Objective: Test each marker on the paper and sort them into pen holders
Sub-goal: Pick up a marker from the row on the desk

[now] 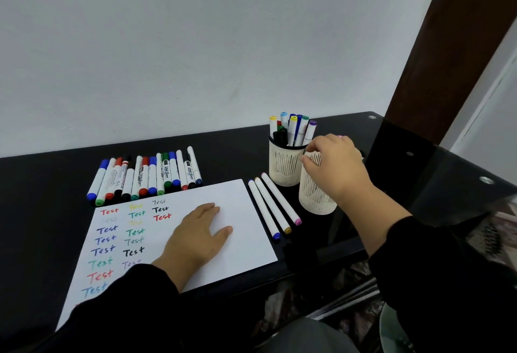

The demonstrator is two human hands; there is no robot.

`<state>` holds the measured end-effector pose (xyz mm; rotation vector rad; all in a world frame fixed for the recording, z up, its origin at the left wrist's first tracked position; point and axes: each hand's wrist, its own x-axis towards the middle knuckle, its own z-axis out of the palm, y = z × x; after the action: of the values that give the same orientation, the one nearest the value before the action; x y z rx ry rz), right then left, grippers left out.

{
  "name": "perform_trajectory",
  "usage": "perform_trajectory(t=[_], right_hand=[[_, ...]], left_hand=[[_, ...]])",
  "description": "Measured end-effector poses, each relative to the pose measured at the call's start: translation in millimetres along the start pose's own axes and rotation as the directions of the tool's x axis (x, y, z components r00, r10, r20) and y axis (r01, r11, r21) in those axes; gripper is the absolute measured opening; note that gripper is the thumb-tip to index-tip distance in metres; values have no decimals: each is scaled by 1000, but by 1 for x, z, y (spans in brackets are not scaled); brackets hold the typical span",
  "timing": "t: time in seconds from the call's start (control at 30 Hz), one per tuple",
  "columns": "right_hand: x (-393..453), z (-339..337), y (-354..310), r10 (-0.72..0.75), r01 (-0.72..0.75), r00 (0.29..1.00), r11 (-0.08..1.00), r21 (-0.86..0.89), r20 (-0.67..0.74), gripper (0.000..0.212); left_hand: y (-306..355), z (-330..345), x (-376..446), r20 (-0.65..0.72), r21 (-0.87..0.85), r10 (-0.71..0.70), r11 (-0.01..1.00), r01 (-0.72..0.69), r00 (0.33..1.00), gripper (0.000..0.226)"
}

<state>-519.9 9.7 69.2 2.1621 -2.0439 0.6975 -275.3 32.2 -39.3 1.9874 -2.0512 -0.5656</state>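
Our right hand (333, 162) is over the nearer pen holder (316, 196), fingers curled at its rim; we cannot tell if they pinch a marker. Our left hand (195, 238) lies spread flat on the paper (246, 229). Three slim markers (272, 204) lie just left of that holder, long axes running from us away, nearer to the right hand. We judge it takes one next.

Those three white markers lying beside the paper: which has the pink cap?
The white marker with the pink cap, nearest the cream mesh pen holders. The other two end in blue and ochre.
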Motion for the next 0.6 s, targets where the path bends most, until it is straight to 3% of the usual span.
perform_trajectory(t=[0.13, 0.3, 0.43, 0.6], right_hand=[[-3, -3, -19, -163, 161, 986, 984, -81, -17, 29], [-3, 20, -50, -314, 313, 949, 949, -28, -31, 24], [6, 50, -77, -389, 389, 920, 921, 3, 57, 22], [33, 94, -117, -386, 377, 892, 922, 84, 234, 20]], left_hand=[[0, -15, 1, 76, -50, -1, 999, 5, 997, 65], [-17, -34, 1, 28, -17, -49, 999, 50, 998, 67], [-44, -47, -3, 10, 37, -114, 993, 114, 993, 68], [-80, -61, -10, 5, 55, -169, 984, 168, 986, 69]])
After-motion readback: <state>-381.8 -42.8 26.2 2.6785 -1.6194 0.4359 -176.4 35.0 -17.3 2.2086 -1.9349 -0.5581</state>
